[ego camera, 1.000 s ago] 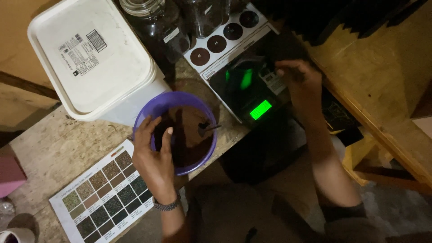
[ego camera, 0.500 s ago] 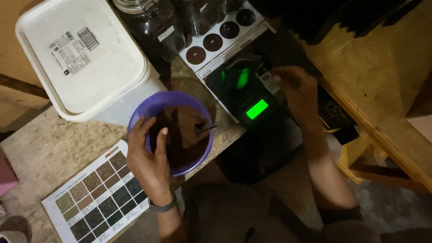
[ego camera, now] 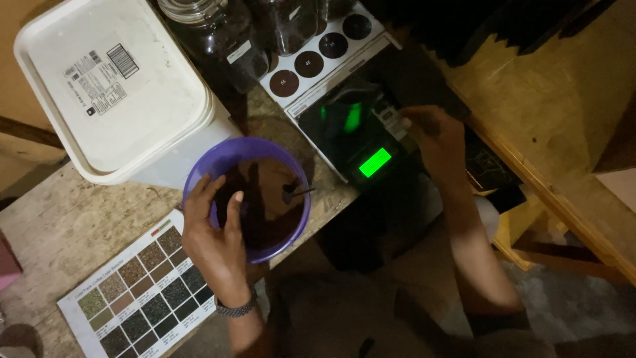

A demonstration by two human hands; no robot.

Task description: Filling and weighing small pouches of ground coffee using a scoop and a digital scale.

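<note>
The purple bowl (ego camera: 246, 199) sat at the front edge of the desk (ego camera: 59, 225), between a white lidded tub (ego camera: 112, 86) and a digital scale (ego camera: 358, 136). It was partly filled with dark brown grounds, and a small dark spoon (ego camera: 295, 192) lay in them, its handle pointing toward the scale. The left hand (ego camera: 215, 242) gripped the near rim, thumb inside the bowl and fingers (ego camera: 197, 192) curled around the outside. The right hand (ego camera: 434, 136) rested on the far side of the scale, whose display glowed green; whether its fingers were pressed to a button or just lying there could not be told. Judging from this, the bowl was already loaded but not yet on the scale, so the weighing seemed still ahead. Beyond the scale lay a white card with dark round samples (ego camera: 318, 56) and glass jars (ego camera: 218, 40). A colour chart of brown swatches (ego camera: 132, 285) lay near the left wrist.
</note>
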